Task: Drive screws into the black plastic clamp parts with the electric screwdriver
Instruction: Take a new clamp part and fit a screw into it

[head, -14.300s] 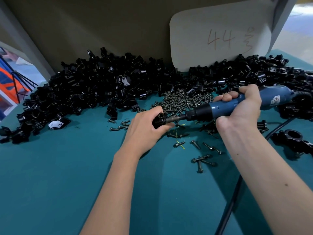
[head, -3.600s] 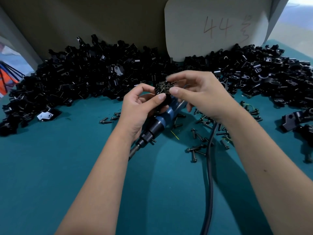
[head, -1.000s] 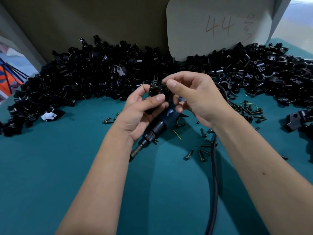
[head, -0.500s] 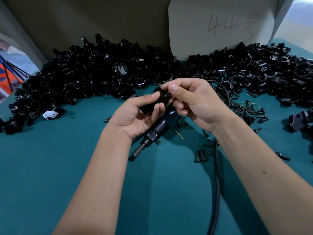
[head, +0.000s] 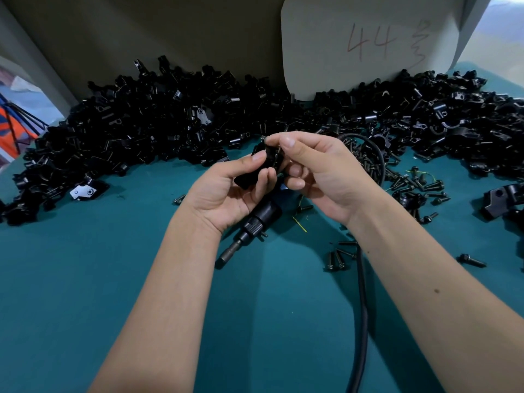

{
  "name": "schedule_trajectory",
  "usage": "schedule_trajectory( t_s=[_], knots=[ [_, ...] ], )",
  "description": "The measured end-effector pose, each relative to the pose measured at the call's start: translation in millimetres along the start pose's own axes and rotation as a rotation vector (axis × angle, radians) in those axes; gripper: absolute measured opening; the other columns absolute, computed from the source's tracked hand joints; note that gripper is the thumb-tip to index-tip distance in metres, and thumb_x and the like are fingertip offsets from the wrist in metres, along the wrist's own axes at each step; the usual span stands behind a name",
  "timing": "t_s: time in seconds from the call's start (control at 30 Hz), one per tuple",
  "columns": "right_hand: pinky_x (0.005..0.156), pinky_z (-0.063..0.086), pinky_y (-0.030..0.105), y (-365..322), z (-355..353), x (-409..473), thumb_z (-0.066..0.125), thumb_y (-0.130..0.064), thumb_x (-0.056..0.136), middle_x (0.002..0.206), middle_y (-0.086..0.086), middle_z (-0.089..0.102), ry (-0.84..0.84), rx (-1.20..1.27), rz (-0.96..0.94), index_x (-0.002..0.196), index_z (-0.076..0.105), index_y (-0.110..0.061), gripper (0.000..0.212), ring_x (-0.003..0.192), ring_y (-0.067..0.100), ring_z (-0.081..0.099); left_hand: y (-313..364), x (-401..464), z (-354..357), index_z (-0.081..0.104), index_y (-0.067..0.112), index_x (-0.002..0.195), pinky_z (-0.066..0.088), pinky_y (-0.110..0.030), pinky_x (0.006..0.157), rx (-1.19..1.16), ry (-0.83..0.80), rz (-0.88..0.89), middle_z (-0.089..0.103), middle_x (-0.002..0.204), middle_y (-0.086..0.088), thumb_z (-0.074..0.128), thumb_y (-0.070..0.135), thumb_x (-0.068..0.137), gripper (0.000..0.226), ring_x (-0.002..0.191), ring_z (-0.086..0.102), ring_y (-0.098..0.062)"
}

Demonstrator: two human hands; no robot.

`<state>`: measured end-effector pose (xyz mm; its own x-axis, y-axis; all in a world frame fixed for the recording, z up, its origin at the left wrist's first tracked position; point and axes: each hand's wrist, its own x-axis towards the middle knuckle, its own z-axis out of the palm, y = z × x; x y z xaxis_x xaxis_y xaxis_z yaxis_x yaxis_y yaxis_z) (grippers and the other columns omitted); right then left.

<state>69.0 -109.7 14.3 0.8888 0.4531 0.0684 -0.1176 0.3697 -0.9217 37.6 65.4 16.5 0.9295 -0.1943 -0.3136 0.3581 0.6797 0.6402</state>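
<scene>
My left hand grips a black plastic clamp part between thumb and fingers, raised above the table. My right hand pinches a small screw at the top of that part with thumb and forefinger. The electric screwdriver lies on the teal table under my hands, its bit pointing to the lower left, its blue body mostly hidden by my hands. Its black cable runs toward the bottom edge.
A long heap of black clamp parts lines the back wall from left to right. Loose screws are scattered at the right of my hands. A white card marked 44 leans on the wall. The teal table extends toward me.
My hands have stayed together over the screwdriver. The right thumb and forefinger have shifted slightly onto the top of the clamp part held in my left hand.
</scene>
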Motion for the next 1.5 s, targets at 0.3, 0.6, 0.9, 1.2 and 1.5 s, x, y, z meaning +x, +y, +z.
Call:
schedule_trajectory(
  t_s=[0.3,0.6,0.9,1.2,1.5],
  knots=[
    [0.042,0.039,0.017,4,15,1,0.075,-0.014,0.093,0.053,-0.006,0.055,0.142,0.064,-0.040,0.062,0.066,-0.018,0.032,0.043,0.007,0.045,-3,-1,1,0.075,0.003,0.100,0.058,-0.016,0.061,0.047,-0.127,0.021,0.070,0.094,-0.018,0.078,0.001,0.070,0.030,0.072,0.070,-0.018],
    [0.040,0.037,0.020,6,23,4,0.082,-0.016,0.088,0.062,0.004,0.060,0.380,0.073,-0.040,0.067,0.050,-0.017,0.038,0.045,0.015,0.052,-10,8,9,0.060,0.009,0.104,0.058,-0.017,0.067,0.283,-0.050,0.238,0.068,0.084,-0.005,0.077,0.005,0.072,0.036,0.073,0.070,-0.014],
    [0.063,0.048,0.018,2,9,5,0.073,-0.014,0.097,0.087,0.010,0.075,0.275,-0.438,-0.259,0.097,0.081,-0.015,0.008,0.079,0.012,0.063,-15,17,1,0.053,0.011,0.095,0.059,-0.029,0.063,0.667,0.004,0.485,0.073,0.070,-0.007,0.076,-0.014,0.080,0.037,0.064,0.073,-0.023],
    [0.074,0.046,0.044,8,1,8,0.062,-0.026,0.103,0.087,0.011,0.057,0.276,-1.117,-0.531,0.087,0.061,-0.004,0.028,0.081,0.024,0.053,-21,20,5,0.050,0.007,0.088,0.059,-0.055,0.074,0.874,0.089,0.673,0.067,0.092,-0.035,0.087,0.001,0.070,0.042,0.079,0.066,-0.031],
    [0.063,0.041,0.040,2,10,8,0.044,-0.059,0.105,0.065,0.003,0.045,0.384,-1.161,-0.415,0.052,0.039,-0.021,0.065,0.068,0.013,0.045,-21,20,5,0.053,0.005,0.095,0.055,-0.046,0.075,1.104,0.117,0.690,0.065,0.087,-0.014,0.087,0.031,0.069,0.050,0.078,0.060,-0.027]
  ],
)
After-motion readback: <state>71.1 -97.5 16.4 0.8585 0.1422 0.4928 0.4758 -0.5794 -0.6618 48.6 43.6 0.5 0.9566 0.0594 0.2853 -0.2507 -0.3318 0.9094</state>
